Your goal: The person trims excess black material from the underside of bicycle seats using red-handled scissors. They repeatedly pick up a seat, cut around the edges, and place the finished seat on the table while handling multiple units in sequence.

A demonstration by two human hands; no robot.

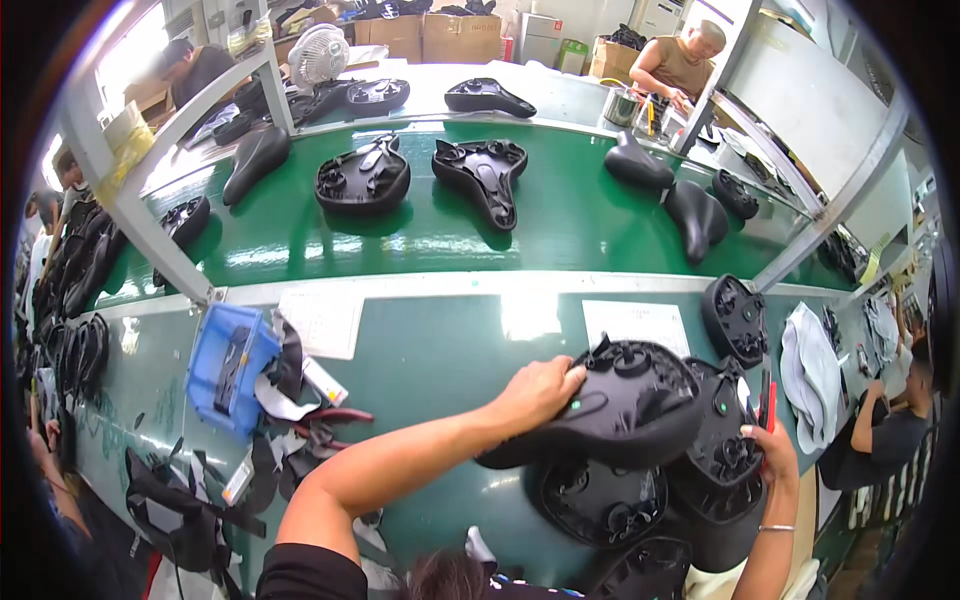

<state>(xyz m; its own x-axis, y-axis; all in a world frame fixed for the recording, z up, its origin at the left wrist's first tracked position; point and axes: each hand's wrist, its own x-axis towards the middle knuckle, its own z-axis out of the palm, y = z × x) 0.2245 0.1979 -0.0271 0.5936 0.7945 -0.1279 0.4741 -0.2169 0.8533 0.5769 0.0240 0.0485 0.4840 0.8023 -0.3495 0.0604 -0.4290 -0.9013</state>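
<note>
A black bicycle saddle (640,425), underside up, is in front of me, and my left hand (540,392) grips its left edge with thumb on the rim. My right hand (770,448) is closed round a slim red-handled tool (768,400) whose kind I cannot make out. Its thumb reaches toward another upturned saddle (722,415), which lies to the right of the first. Beneath and nearer to me, more upturned saddles (600,505) are piled on the green bench (440,340). The held saddle partly covers this pile.
Beyond the bench runs a green belt (300,250) with several saddles on it. Metal posts (130,200) rise at both sides. On the left are a blue bin (215,400), red-handled pliers (340,415) and scraps. Grey covers (810,375) lie right. Other people work around.
</note>
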